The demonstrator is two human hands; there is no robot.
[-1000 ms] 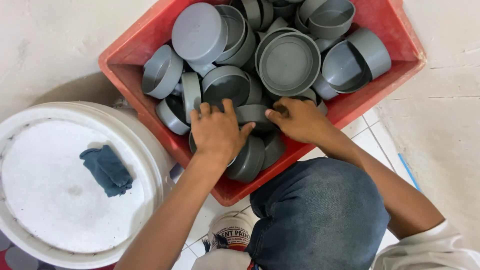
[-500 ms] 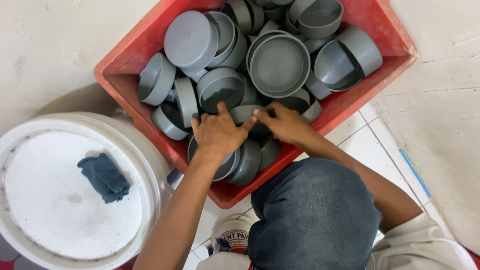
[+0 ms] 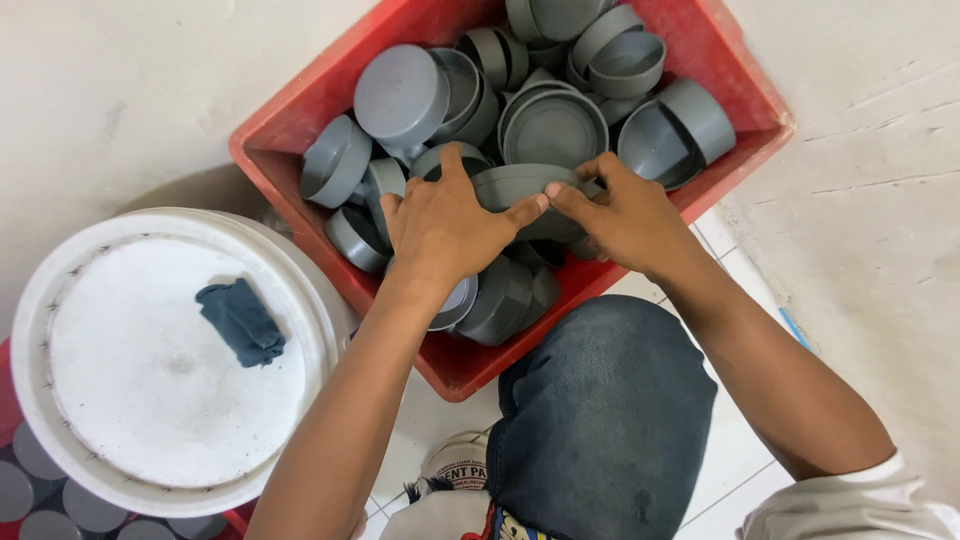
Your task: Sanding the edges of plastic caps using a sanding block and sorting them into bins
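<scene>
A red plastic crate (image 3: 745, 85) on the floor holds several grey round pipe caps. Both hands grip one grey cap (image 3: 515, 188) lifted a little above the pile near the crate's near side. My left hand (image 3: 440, 225) holds its left edge with the thumb on the rim. On the cap's right edge, my right hand (image 3: 625, 215) pinches the rim, its fingertips meeting the left thumb. Other caps (image 3: 555, 128) lie open side up or tilted all around.
A white bucket with a lid (image 3: 160, 370) stands left of the crate, a dark blue rag (image 3: 238, 320) on top. More grey caps (image 3: 45, 485) lie at the bottom left. My knee in dark jeans (image 3: 600, 420) is just below the crate.
Both hands have closed on one cap and raised it from the pile. The view has shifted, so the crate sits higher and further right in the frame.
</scene>
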